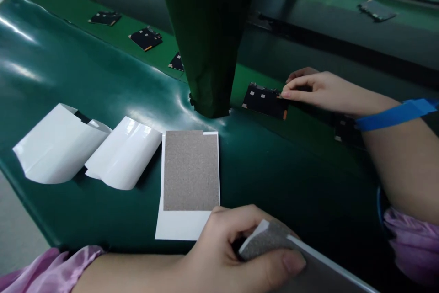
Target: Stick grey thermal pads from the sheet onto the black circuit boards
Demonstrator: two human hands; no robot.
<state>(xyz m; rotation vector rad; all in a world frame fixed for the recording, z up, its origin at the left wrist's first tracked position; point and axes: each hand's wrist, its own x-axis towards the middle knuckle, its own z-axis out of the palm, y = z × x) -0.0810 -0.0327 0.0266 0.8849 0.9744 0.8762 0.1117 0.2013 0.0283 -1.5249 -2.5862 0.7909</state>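
One green table (68, 78) fills most of the near side of the green post (209, 55). Green strip (78, 12) runs behind the table's far edge, both sides of the post.

Left hand (222, 252): near side of post, slightly right, thumb and fingers gripping the held grey sheet (270, 239), white edge showing.

Two curled white sheets (121, 153): near-left of post. Flat grey sheet (191, 172) on white backing (181, 225): just nearer than post base.

Right hand (315, 89): right of post, thumb and finger pinched closed at dark board (264, 101), upper right corner. Can't tell if it grips the board.

More boards (146, 39): strip left of post, one partly behind it. Blue wristband (398, 112): right wrist, well right of post.
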